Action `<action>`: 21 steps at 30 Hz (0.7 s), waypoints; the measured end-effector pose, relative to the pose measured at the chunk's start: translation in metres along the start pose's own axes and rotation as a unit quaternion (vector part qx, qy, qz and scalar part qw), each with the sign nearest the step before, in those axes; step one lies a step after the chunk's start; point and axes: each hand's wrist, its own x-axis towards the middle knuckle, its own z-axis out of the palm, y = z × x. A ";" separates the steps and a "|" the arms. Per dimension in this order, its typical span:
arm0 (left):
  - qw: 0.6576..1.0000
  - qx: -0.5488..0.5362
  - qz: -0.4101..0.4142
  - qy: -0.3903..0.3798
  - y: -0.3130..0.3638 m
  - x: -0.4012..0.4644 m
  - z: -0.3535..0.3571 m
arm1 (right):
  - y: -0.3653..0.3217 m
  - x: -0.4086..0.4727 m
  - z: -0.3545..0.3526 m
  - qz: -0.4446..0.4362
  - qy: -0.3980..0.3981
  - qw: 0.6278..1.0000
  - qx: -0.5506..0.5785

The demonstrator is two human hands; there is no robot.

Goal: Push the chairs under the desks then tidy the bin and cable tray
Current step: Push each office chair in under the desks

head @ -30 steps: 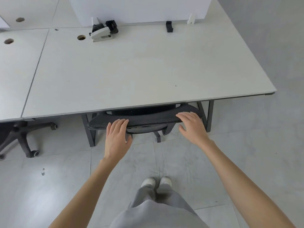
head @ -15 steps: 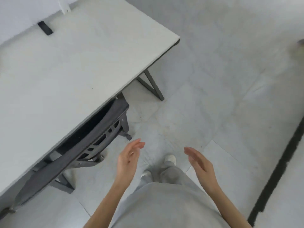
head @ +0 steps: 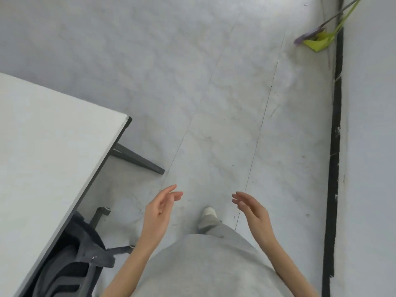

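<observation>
Your left hand (head: 159, 213) and right hand (head: 254, 213) hang empty over the grey floor (head: 214, 93), fingers loose and apart, palms turned toward each other, touching nothing. The black chair (head: 70, 262) sits behind and to your left, its backrest tucked against the edge of the white desk (head: 49, 151) and running along that edge, so your left hand is the nearer one, though neither hand reaches toward it. Neither bin nor cable tray is in view; ahead-right by the wall lies only a yellow-green and purple object (head: 317, 39), too blurred to name.
</observation>
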 end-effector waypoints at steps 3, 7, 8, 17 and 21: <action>0.999 0.005 -0.020 0.028 0.012 0.038 0.011 | -0.057 0.088 -0.009 -0.049 -0.045 0.997 -0.036; 0.996 0.009 -0.049 0.080 0.026 0.098 0.012 | -0.118 0.196 -0.004 -0.088 -0.072 0.993 -0.043; 0.994 0.007 -0.054 0.090 0.028 0.117 0.012 | -0.127 0.221 0.000 -0.090 -0.076 0.992 -0.043; 0.995 0.007 -0.014 0.101 0.101 0.382 0.005 | -0.172 0.398 0.023 -0.035 -0.060 0.995 -0.075; 0.997 0.012 0.041 0.066 0.173 0.502 -0.010 | -0.212 0.464 0.022 -0.018 -0.036 0.997 -0.069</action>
